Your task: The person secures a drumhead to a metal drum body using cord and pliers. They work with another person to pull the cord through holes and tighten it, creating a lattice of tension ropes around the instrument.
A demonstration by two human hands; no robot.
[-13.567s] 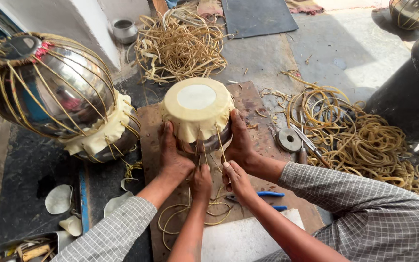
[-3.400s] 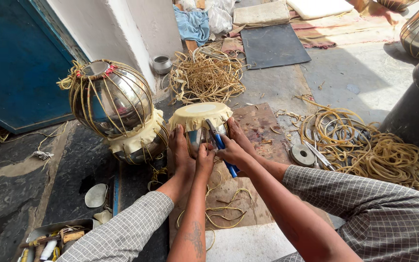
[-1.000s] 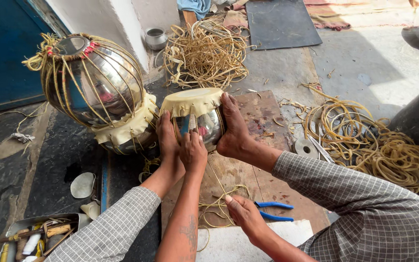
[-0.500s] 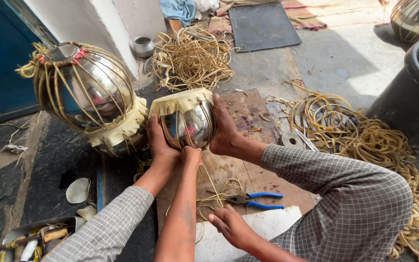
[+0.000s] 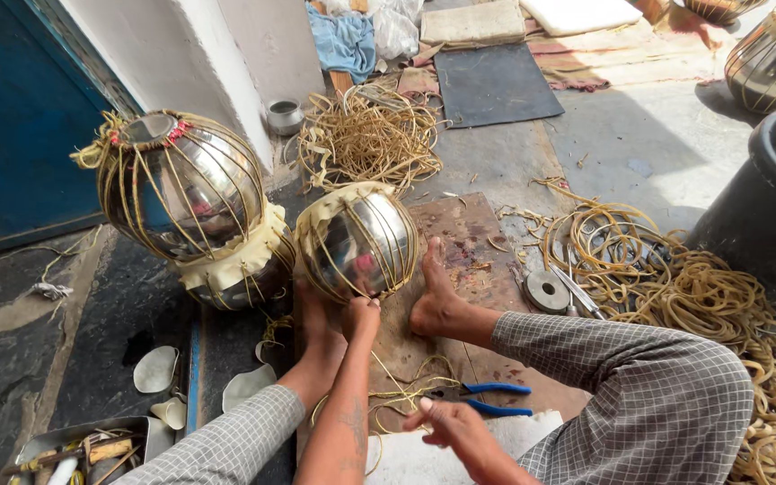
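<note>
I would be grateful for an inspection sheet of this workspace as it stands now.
Surface: worn wooden board on a stone floor.
Job's things: shiny metal pot laced with tan straps, tilted and braced between two bare feet; blue-handled pliers lying on the board.
Clutter: strap coils, strap heap, metal disc, tray of bits.
Grips: left hand bunched against the pot's lacing; right hand low beside the pliers, fingers curled, grip unclear.
Cables: nothing seen.
Surroundings: larger laced pot, blue door, black tub, dark mat.
</note>
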